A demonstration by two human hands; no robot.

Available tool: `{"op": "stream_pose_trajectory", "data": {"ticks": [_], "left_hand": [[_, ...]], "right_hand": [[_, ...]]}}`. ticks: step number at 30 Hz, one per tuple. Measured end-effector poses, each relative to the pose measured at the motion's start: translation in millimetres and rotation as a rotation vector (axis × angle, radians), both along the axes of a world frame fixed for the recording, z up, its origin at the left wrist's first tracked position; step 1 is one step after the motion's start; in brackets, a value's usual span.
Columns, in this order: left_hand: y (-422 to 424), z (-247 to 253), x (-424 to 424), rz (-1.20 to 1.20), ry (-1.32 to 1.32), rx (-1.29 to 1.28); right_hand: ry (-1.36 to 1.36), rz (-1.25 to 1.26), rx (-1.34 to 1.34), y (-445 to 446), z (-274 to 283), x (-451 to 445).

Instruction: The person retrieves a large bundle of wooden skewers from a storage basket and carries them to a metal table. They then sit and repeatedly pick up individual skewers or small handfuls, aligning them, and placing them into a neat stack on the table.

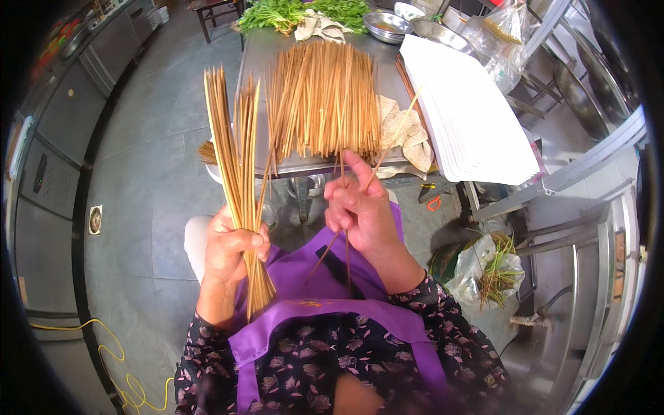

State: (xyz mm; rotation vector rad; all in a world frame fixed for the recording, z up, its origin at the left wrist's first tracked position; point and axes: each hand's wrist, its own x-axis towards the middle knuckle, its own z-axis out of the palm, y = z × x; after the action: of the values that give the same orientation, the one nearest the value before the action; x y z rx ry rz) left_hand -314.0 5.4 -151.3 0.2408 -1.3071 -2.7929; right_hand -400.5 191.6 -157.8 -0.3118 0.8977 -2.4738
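Note:
A bundle of thin wooden skewers (pixel 228 150) stands nearly upright in my left hand (pixel 233 244), its tops fanned into two groups and its lower ends over the purple apron (pixel 306 259). To the right, my right hand (pixel 360 205) has its fingers closed around a couple of loose skewers (pixel 399 124) that cross each other; one slants up to the right, and their lower ends point down towards the apron. Just beyond both hands, a wide pile of skewers (pixel 327 98) lies on the metal table (pixel 254 57), ends towards me.
Beige cloths (pixel 407 132) and a stack of white trays (pixel 467 109) lie right of the pile. Leafy greens (pixel 280 15) and metal bowls (pixel 386 26) stand at the table's far end. A bag-lined bin with plant stems (pixel 495 275) is on the floor at right, orange-handled scissors (pixel 434 203) nearer the table.

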Motion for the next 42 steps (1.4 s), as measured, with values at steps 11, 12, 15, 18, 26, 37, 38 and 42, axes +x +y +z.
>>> {"op": "stream_pose_trajectory", "data": {"ticks": [11,12,15,18,26,37,38,42], "left_hand": [[10,30,23,-0.032,0.102,-0.17],[12,31,24,-0.057,0.098,-0.174],[15,38,25,-0.097,0.101,-0.207],[15,37,23,-0.082,0.123,-0.258],[7,-2,2,0.034,-0.067,-0.351],[9,-14,-2,-0.278,-0.112,-0.193],[11,-19,-1,-0.229,-0.098,-0.166],[15,-20,-8,0.056,-0.13,-0.097]], "right_hand": [[0.066,0.158,0.479,-23,15,8],[0.084,0.131,0.499,-25,22,6],[0.522,0.15,0.818,-34,5,-5],[1.068,0.192,1.256,-32,-15,5],[1.698,0.156,1.222,-17,-3,29],[1.93,-0.112,1.026,-20,38,18],[1.94,-0.247,0.931,-22,42,20],[1.781,-0.506,0.672,-22,55,33]]}}
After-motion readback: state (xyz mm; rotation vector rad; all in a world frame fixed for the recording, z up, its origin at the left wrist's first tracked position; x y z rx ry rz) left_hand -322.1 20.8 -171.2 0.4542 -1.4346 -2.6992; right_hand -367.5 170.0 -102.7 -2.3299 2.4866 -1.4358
